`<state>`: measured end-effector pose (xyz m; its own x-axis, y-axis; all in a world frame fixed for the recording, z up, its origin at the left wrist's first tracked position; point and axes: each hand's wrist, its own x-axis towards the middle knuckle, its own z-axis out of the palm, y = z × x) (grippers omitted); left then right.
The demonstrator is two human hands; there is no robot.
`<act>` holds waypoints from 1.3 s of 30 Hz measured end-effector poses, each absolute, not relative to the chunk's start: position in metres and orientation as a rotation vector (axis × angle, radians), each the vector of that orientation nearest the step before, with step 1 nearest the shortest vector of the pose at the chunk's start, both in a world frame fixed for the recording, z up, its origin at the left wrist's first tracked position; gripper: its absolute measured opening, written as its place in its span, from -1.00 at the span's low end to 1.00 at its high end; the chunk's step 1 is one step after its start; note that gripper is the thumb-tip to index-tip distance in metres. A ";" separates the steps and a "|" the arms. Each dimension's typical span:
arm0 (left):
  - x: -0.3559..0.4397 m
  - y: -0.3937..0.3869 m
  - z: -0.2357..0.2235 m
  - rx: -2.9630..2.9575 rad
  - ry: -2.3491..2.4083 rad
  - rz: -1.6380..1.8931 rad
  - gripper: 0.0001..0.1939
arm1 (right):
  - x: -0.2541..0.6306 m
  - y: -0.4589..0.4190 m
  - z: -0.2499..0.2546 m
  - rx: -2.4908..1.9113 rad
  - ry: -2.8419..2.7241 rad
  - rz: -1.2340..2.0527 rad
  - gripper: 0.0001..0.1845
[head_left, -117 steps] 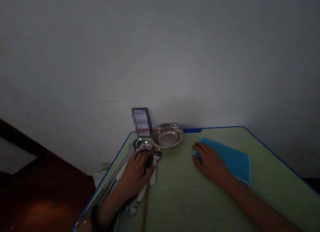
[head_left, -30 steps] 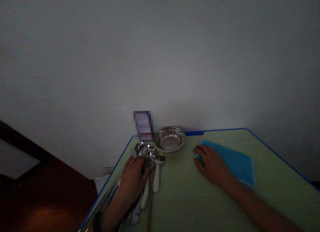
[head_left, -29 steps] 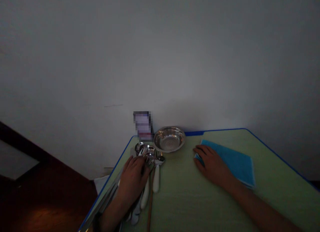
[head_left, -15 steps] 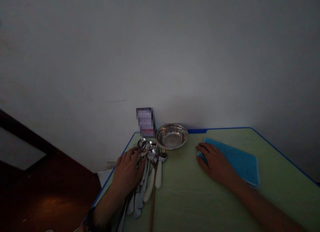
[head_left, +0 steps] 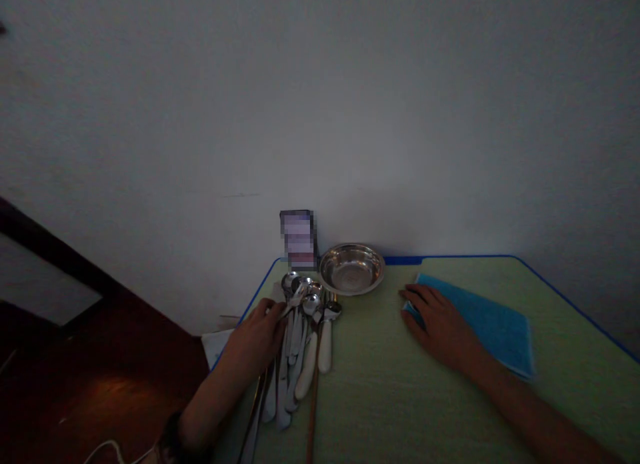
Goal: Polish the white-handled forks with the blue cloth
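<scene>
My left hand (head_left: pixel 257 336) is at the left side of a pile of cutlery, its fingers closed on a metal fork (head_left: pixel 296 300) whose tines point up and to the right. Beneath and beside it lie several spoons (head_left: pixel 313 304) with metal handles, some with cream-coloured handles (head_left: pixel 325 347). A thin brown stick, like a chopstick (head_left: pixel 313 411), lies along the pile. My right hand (head_left: pixel 435 324) rests on the left end of a folded blue cloth (head_left: pixel 495 324), thumb and fingers apart.
A shallow steel bowl (head_left: pixel 353 271) stands at the back of the green table (head_left: pixel 380 391), beside a blurred phone-like device (head_left: pixel 299 241) leaning on the wall (head_left: pixel 400 117). The table has a blue edge. Dark red floor (head_left: pixel 125 384) shows at left.
My left fingers have closed on the fork, which now stands out more clearly over the pile. The whole view has shifted slightly; my right hand stays on the cloth.
</scene>
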<state>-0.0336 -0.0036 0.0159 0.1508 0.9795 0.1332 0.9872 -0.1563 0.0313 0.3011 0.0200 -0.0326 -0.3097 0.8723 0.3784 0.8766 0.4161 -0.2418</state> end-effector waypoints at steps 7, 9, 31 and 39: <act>-0.034 0.002 0.013 -2.368 -2.101 -0.298 -0.66 | 0.300 0.019 -0.031 -1.505 -2.230 -0.008 -0.56; -0.038 0.005 0.013 -2.418 -2.083 -0.375 -0.65 | 0.300 0.019 -0.030 -1.515 -2.235 -0.006 -0.55; 0.068 0.003 0.118 -3.103 -1.762 -0.462 -0.72 | 0.302 0.003 0.034 -2.046 -2.531 0.112 -0.63; 0.105 0.013 0.134 -3.089 -1.499 -0.415 -0.66 | 0.349 0.040 0.080 -2.020 -2.140 0.109 -0.69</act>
<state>0.1054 0.0135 0.1344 0.6056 0.7923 0.0738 0.7175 -0.5838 0.3799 0.3487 0.0399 0.0804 -0.0489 0.9946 0.0918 0.9802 0.0655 -0.1870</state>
